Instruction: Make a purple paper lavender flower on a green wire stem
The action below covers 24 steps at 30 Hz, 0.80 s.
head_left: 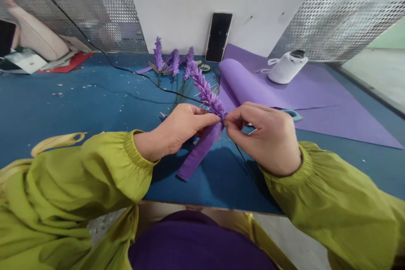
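The blue table (38, 105) stretches out before me, with a white board (177, 8) standing at its far side. A purple sheet (335, 122) covers much of the right of the table, and its lighter part curls into a loose roll (249, 80) on the left. My yellow-green sleeves (110, 168) reach in from both near corners. My left hand (177, 128) is closed in a pinch on the base of a purple flower (205, 90), and my right hand (268, 135) pinches at the same spot from the right; I cannot tell whether its fingertips have the stem or the strip. The flower sits midway across the table, above its surface, its tip leaning far and left. From its base a flat purple strip (201, 154) hangs near and left. A phone (219, 36) leans upright on the board, and a white container (286, 68) stands tilted on the sheet, far right. Three smaller flowers (158, 55) are grouped far and left of mine. A teal handle (294, 114) shows just beyond my right hand, and a thin black cord (126, 69) slants in from the far left.
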{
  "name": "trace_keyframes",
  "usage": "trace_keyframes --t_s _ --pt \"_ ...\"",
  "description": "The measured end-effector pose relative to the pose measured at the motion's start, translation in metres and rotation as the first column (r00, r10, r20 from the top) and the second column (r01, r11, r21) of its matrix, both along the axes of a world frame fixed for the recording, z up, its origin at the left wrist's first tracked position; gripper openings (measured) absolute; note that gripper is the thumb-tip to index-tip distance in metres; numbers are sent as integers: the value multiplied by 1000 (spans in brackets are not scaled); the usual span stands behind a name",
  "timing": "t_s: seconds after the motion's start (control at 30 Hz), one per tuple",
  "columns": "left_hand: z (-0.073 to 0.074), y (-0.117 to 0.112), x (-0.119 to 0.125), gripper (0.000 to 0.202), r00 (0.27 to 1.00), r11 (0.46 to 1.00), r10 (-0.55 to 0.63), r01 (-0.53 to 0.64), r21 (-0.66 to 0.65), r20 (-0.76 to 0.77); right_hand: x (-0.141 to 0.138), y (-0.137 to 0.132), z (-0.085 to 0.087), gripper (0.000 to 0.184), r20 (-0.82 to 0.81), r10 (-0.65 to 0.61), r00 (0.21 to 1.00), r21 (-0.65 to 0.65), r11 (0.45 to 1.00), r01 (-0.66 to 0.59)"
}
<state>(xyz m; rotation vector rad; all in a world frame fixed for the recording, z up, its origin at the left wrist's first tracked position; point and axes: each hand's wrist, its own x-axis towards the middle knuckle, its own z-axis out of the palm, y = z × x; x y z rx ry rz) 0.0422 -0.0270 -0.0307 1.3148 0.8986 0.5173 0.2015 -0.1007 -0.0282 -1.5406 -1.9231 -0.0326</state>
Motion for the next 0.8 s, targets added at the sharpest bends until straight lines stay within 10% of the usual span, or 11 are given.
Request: trace_keyframes --t_s 0.37,0.57,0.8 --pt "-1 0 1 31 1000 1000 -6 6 20 17 2 1 -2 27 450 61 891 152 978 -145" --pt "-6 5 -3 22 999 991 12 -7 135 -37 9 7 6 19 -201 0 980 -148 988 -30" --pt "0 3 -9 29 984 923 -78 133 362 -163 16 19 0 27 -737 -169 654 -464 831 -308"
